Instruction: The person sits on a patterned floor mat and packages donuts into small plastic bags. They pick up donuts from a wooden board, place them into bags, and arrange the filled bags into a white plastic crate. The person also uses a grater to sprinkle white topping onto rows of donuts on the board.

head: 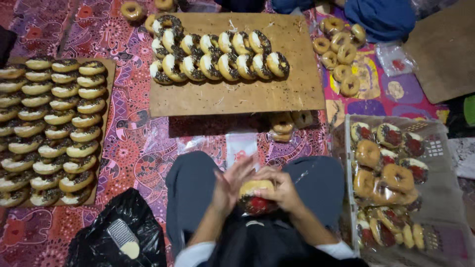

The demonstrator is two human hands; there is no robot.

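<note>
Both hands are working at lap level: the left hand (231,184) and right hand (279,188) are grasping a round glazed doughnut in a clear plastic wrapper (255,196) between them. Wrapped doughnuts are filling the clear plastic crate (435,148) at right. Chocolate-sprinkled doughnuts are waiting in rows on the brown wooden board (237,94) ahead, more on the left tray (106,66). Judging by those rows, much packing is remaining.
</note>
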